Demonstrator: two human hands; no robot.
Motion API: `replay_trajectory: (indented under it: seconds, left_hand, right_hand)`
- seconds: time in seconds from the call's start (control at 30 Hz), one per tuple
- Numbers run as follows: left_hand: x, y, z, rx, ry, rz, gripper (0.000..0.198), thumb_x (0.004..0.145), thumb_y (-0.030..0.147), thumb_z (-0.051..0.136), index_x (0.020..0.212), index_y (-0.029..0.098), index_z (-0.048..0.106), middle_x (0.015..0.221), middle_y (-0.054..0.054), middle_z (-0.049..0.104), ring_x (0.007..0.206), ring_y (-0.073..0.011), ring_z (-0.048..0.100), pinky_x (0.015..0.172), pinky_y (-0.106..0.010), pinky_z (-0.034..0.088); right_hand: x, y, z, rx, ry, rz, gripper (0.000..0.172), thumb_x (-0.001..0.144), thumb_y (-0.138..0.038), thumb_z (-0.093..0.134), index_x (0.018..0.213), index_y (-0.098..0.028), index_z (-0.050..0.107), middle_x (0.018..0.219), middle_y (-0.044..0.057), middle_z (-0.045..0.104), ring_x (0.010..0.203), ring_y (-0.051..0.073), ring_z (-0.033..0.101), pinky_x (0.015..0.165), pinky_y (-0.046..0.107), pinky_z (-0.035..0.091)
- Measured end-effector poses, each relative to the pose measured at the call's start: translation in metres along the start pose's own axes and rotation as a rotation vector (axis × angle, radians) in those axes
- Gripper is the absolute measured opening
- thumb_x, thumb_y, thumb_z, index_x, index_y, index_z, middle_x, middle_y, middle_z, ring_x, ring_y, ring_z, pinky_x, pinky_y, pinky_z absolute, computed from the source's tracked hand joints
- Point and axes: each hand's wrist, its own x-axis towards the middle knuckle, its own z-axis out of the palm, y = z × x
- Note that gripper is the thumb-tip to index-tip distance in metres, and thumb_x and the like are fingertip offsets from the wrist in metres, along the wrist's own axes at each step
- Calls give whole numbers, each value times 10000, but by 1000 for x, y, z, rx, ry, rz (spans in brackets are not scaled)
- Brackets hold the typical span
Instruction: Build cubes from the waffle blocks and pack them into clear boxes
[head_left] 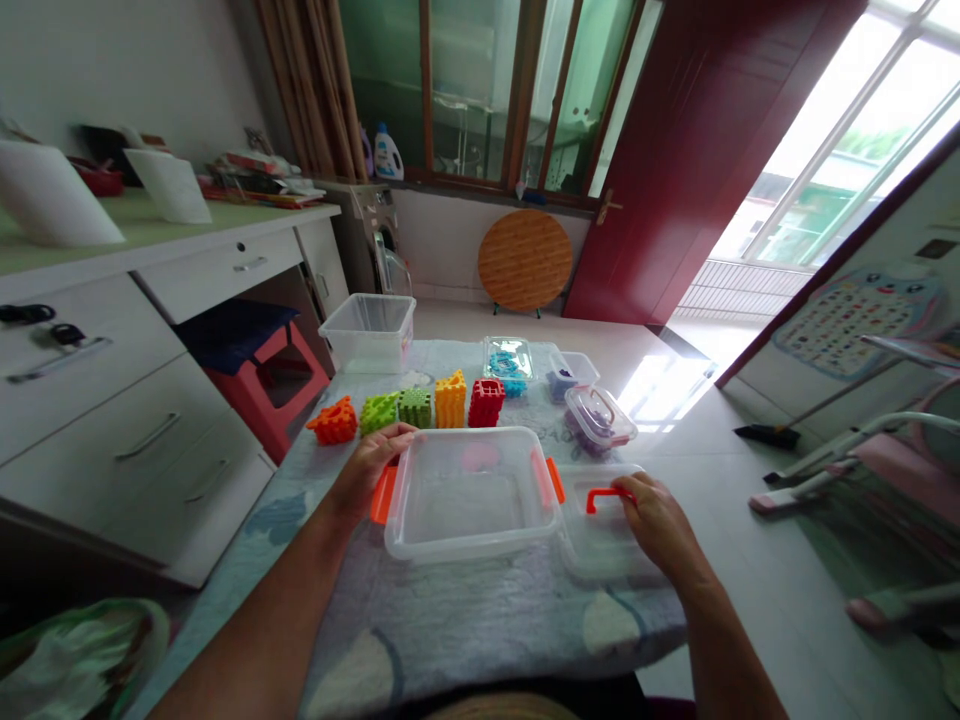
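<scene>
A clear plastic storage box with orange side latches stands on the cloth-covered table in front of me, with nothing seen inside. My left hand is closed on its far left corner, thumb and fingers at the rim. To the right of the box lies its clear lid, flat on the cloth, with an orange handle. My right hand is closed around the handle's right end. Behind the box stand notched block pieces: orange, light green, darker green, yellow and red.
At the table's far left is a larger clear tub. Along the far right are a container of blue pieces, a small open container and a lidded box of purple pieces. A red stool stands left of the table.
</scene>
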Motion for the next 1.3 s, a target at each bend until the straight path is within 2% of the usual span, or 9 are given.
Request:
replay_trajectory:
  seconds: [0.17,0.37,0.53,0.67,0.8,0.93,1.03,1.17,1.3]
  left_hand:
    - [2,-6,2,-21,16,17,307,652,391,737,820,162,622,605,34,598,506,-92,512,505,-185,387]
    - [8,-5,-6,126,115,179,347,734,475,665,862,152,649,673,14,584,586,-107,520,566,-206,414]
    - [6,21,-3,473,218,382,313,793,443,606,941,170,640,814,-7,621,710,-137,555,690,-249,454]
    - [16,53,19,906,136,578,275,792,370,601,992,183,628,978,-48,654,867,-195,598,819,-321,476]
    - [50,74,52,1336,-83,734,388,740,287,639,1112,181,610,1166,-80,641,1108,-248,553,1024,-384,385]
    - [90,75,86,1660,-249,640,572,679,342,692,1207,159,569,1268,-118,599,1180,-283,516,1022,-376,388]
    - [110,69,103,1853,-297,518,607,622,419,719,1159,170,586,1248,-137,599,1165,-312,518,979,-411,408]
    - [123,65,114,1977,-292,334,577,566,484,733,1056,202,613,1158,-122,638,1123,-327,533,918,-429,421]
    - [129,63,115,1971,-286,296,619,560,498,726,1101,226,598,1115,-96,667,1110,-320,547,923,-416,397]
  right_hand:
    - [8,-27,2,139,158,-37,364,724,-84,420,959,-168,685,1030,99,670,979,253,580,905,381,435]
    - [40,-70,9,696,148,-72,263,888,-332,474,1029,-198,651,992,65,705,934,220,643,852,349,501]
    - [72,-80,28,651,258,-116,244,881,-347,488,939,-187,663,910,68,708,853,223,652,804,372,509]
    - [77,-82,41,546,390,-194,220,890,-298,464,912,-194,657,897,62,686,848,208,641,788,363,502]
    - [74,-75,46,542,491,-184,223,908,-289,451,892,-190,650,869,53,682,826,199,639,775,353,496]
    - [72,-70,47,549,547,-170,217,915,-290,456,888,-181,642,856,47,675,805,196,630,755,339,488]
    - [71,-72,47,532,559,-201,202,918,-265,454,886,-181,635,840,44,661,791,187,619,739,322,483]
    - [68,-75,46,514,572,-229,184,921,-245,456,881,-186,625,824,39,646,762,175,607,711,304,479]
    - [66,-75,45,506,573,-226,181,921,-239,456,873,-185,622,820,36,638,753,171,600,703,299,476]
